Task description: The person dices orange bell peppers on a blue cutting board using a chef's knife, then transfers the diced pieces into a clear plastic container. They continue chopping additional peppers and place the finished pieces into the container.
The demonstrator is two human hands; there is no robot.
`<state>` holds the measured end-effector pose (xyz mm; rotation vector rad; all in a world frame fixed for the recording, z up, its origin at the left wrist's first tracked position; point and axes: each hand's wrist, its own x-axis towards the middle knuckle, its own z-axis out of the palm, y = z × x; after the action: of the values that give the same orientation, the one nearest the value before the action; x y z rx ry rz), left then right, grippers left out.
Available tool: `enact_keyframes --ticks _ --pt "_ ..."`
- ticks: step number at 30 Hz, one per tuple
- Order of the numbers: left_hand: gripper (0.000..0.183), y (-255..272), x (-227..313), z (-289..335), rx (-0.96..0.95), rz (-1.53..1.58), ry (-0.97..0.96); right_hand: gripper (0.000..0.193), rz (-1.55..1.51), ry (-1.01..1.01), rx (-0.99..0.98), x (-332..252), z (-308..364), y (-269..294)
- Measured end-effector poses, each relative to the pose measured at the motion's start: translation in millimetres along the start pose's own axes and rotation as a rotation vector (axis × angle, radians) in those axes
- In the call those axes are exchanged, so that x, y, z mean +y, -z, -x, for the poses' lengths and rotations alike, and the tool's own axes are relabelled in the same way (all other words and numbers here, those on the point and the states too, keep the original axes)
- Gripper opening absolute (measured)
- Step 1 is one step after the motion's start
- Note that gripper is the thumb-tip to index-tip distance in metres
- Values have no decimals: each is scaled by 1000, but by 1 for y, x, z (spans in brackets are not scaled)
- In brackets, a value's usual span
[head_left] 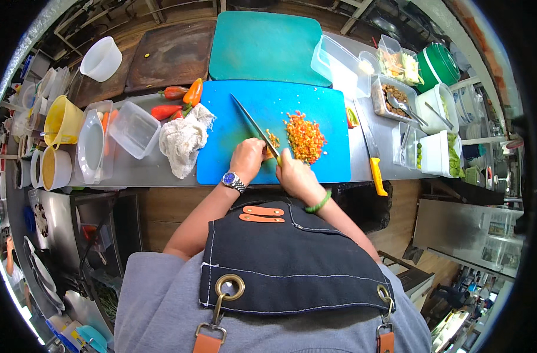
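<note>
A long steel counter (362,154) runs across the view, and on it, straight ahead of the person, lies a bright blue cutting board (315,106), with a teal board (262,47) and a dark wooden board (171,56) lying beyond it. The person's dark apron (292,259) with tan leather tabs fills the lower part of the view. Left of the blue board sits a crumpled off-white cloth (183,138), touching the board's edge, then an empty clear plastic tub (134,128) and a second clear tub (95,147) with a pale dish in it; farther left stand a yellow jug (59,120) and a white bucket (101,57). To the right are clear containers and white tubs of ingredients (their contents are too small to tell apart) and a green lidded pot (436,65). A spare knife with a yellow handle (377,175) lies just right of the blue board. Whole red and orange peppers (183,97) lie behind the cloth. The left hand (247,159), a watch on its wrist, is curled down on the board with its fingertips bunched over a small strip of orange pepper (272,141), pinning it beside the blade. The right hand (295,170), with a green band at the wrist, is wrapped closed around the handle of a chef's knife (254,125), whose blade slants up and left across the board. Just right of the blade lies a heap of finely diced orange and red pepper (305,136).
</note>
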<state>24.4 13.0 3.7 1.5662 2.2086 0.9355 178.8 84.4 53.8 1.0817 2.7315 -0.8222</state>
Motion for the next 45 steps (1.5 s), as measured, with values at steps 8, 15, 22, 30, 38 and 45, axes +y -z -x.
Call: enact_keyframes --ticks 8,15,22,30,38,45 --pt "14 3 3 -8 -29 -24 24 29 -56 49 66 8 -15 -6" --pt "14 8 7 -9 -50 47 -17 28 -107 104 96 22 -31 -13" --pt "17 12 -1 1 31 50 -67 27 -7 49 6 5 8 14" --pt "15 9 1 4 -26 64 -35 26 44 79 151 9 -22 -23" --pt "14 9 -3 1 -26 65 -47 26 -12 29 97 4 -4 -24" --pt "14 11 -2 1 -13 46 -33 27 51 -10 64 -11 1 -15"
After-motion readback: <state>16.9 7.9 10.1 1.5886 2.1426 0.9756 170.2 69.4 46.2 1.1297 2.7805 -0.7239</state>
